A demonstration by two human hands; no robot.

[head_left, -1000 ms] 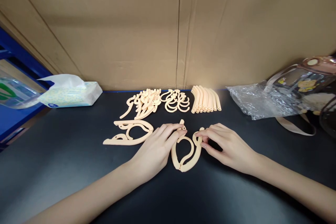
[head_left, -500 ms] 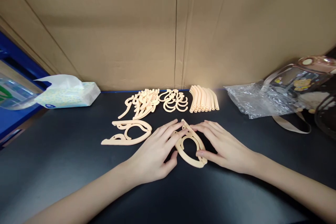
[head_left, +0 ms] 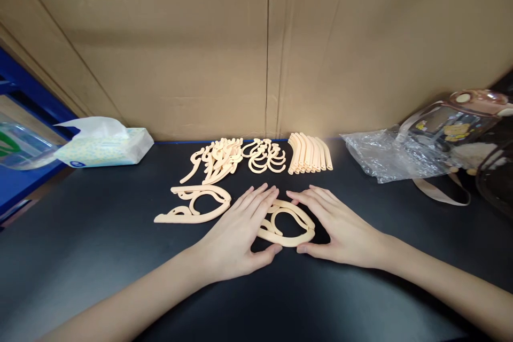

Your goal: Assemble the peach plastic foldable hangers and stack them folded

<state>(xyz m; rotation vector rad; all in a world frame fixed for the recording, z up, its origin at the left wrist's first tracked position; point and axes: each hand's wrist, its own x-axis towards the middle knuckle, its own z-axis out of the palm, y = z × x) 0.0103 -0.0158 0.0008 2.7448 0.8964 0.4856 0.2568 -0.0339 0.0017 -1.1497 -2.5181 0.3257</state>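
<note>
A beige folding hanger [head_left: 289,241] lies folded on the black table between my hands, its joint end to the right. My left hand [head_left: 238,238] rests over its left end with fingers stretched out, hiding that part, and the thumb is by the lower edge. Around the joint end, my right hand [head_left: 344,224] is spread, its thumb near the lower edge and its fingers beyond the upper one. A similar folded hanger [head_left: 186,219] lies left of my left hand, with its ends apart.
Behind are a pile of beige arm pieces [head_left: 220,157], several curved hook pieces [head_left: 258,164] and a row of curved tubular pieces [head_left: 310,152]. A tissue pack [head_left: 116,149] stands left. Clear plastic wrap [head_left: 380,155] and a strapped transparent bottle [head_left: 444,123] are right. Cardboard [head_left: 200,64] rises behind.
The hanger between my hands has turned from a slant to lying nearly sideways, its joint end now pointing right. My right fingers and thumb have spread away from its side.
</note>
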